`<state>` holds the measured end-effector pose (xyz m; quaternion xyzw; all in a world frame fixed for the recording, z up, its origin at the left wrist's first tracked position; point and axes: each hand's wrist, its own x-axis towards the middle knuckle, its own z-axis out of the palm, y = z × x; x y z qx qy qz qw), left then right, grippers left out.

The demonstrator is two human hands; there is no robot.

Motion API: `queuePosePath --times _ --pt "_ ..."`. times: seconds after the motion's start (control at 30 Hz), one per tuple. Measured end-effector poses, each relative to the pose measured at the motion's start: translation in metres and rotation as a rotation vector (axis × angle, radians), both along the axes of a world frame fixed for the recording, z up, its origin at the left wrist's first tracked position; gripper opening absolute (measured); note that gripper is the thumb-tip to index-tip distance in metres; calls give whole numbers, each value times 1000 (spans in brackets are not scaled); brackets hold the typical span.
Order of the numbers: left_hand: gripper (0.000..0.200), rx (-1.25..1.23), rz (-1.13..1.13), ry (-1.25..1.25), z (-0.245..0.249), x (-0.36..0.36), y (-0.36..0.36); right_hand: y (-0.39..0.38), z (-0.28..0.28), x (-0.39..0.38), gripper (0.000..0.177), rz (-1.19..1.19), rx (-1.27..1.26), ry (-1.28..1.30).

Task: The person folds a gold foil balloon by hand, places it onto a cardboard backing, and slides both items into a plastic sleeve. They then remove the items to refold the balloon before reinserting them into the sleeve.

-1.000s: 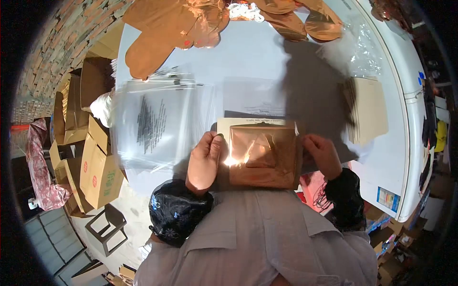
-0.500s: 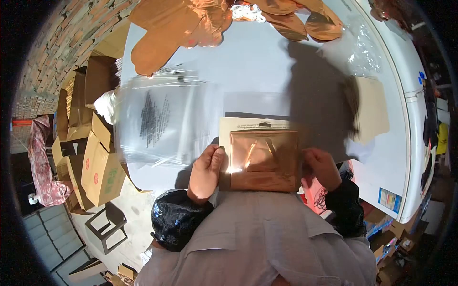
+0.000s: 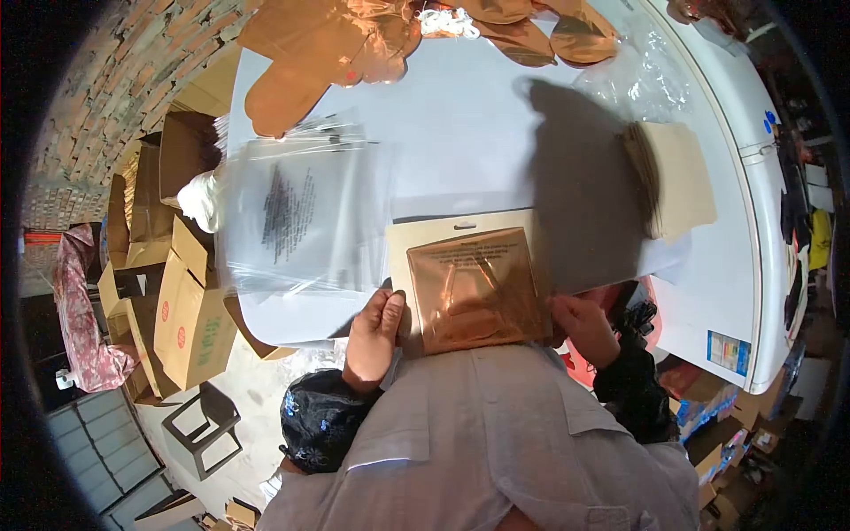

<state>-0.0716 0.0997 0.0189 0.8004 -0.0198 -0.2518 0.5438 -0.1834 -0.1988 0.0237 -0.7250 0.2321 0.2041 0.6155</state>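
My left hand (image 3: 375,336) pinches the left edge of a clear plastic bag (image 3: 474,245) near my lap. My right hand (image 3: 584,331) is closed on its right edge, fingers partly hidden. Inside the bag lies a cream card (image 3: 400,257) with a hang slot at the top. In front of the card sits a folded sheet of shiny copper foil (image 3: 478,305). Small dark print shows across the upper part of the bag. To the left, a stack of clear printed bags (image 3: 332,212) lies on the white table (image 3: 460,115).
A pile of cream cards (image 3: 686,181) sits at the right. Copper foil balloons (image 3: 292,93) and a bundle of white cord (image 3: 448,23) lie along the far side, with crumpled clear plastic (image 3: 642,75). Open cardboard boxes (image 3: 190,310) and a dark stool (image 3: 204,429) stand at left.
The bagged card has tilted slightly, its top swinging left, and the print now shows over the foil. Both hands keep their grip on its edges. The whole view has shifted slightly.
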Motion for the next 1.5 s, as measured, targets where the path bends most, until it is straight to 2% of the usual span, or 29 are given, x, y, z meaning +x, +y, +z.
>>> queuePosePath --times 0.07,0.17,0.2,0.27,0.37,0.47,0.5,0.57,0.67,0.73,0.77,0.87,0.97,1.07,1.17,1.27,1.5 --pt "26 -17 -18 41 0 -1 1 4 -1 -4 30 -35 -7 -23" --pt "32 -332 -70 179 0 -10 -4 7 -10 -9 33 -101 -48 -96" --pt "57 -385 -64 270 -1 -10 -6 8 -13 -7 33 -146 -31 -85" --pt "83 -541 -85 284 12 -15 -12 14 -18 -7 33 -228 39 -63" --pt "98 -500 -139 119 13 -19 -15 22 -10 0 30 -350 228 -45" --pt "101 -447 -181 -109 -3 -24 -15 22 -16 -2 30 -253 137 -113" --pt "97 -424 -154 -36 -2 -25 -13 22 -18 -5 29 -254 108 -132" --pt "94 -423 -110 -118 -9 -25 -16 26 -22 -7 29 -260 47 -185" --pt "90 -418 -101 -206 -15 -26 -19 35 -31 -15 33 -470 356 -172" --pt "88 -410 -96 -249 -18 -31 -19 39 -21 -15 34 -390 312 -142" --pt "85 -466 -71 -226 -16 -34 -21 41 -17 -13 36 -346 290 -129" --pt "81 -410 -64 -223 -20 -33 -21 48 -26 -14 36 -217 123 -308" --pt "79 -509 -34 -186 -14 -35 -28 49 -31 -13 33 -259 80 -299" --pt "79 -437 -67 -143 -12 -31 -28 46 -28 -7 32 -246 23 -284" --pt "81 -471 -48 -317 -16 -35 -28 47 -20 -9 32 -254 86 -291" --pt "84 -448 54 -180 -9 -45 -20 48 -24 -18 34 -341 263 -299" --pt "88 -286 142 -225 -23 -57 -16 53 -31 -26 33 -386 248 -245"
